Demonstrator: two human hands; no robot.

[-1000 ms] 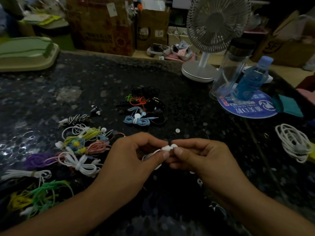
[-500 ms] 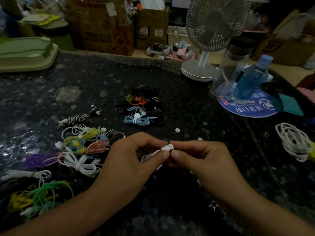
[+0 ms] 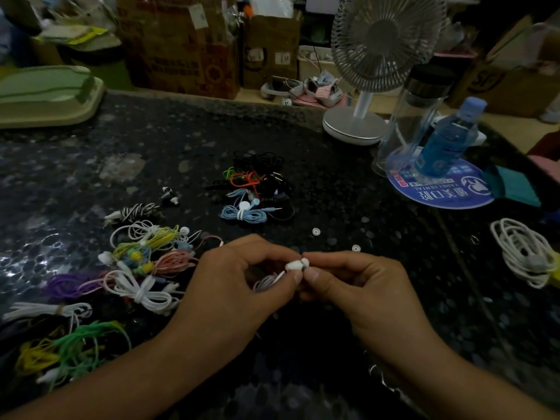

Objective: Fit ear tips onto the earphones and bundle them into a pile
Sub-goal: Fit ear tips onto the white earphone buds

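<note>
My left hand (image 3: 239, 286) pinches a white earbud (image 3: 293, 265) between thumb and forefinger, and its coiled pale cable (image 3: 266, 281) hangs under the palm. My right hand (image 3: 357, 286) pinches a white ear tip (image 3: 305, 262) against the earbud's end. Two loose white ear tips (image 3: 316, 231) (image 3: 356, 247) lie on the black speckled table (image 3: 303, 140) just beyond my fingers. A pile of bundled earphones (image 3: 251, 189), black, orange and light blue, sits in the middle of the table. Several loose coloured earphones (image 3: 145, 262) lie to the left.
A white desk fan (image 3: 363, 86) stands at the back right, with a clear flask (image 3: 415, 116) and a blue bottle (image 3: 448, 137) on a round blue mat (image 3: 439, 189). A coiled white cable (image 3: 524, 253) lies at the right edge. A green tray (image 3: 45, 92) sits back left.
Both hands stay together at the earbud with only small finger shifts. The ear tip sits closer against the earbud's end than before.
</note>
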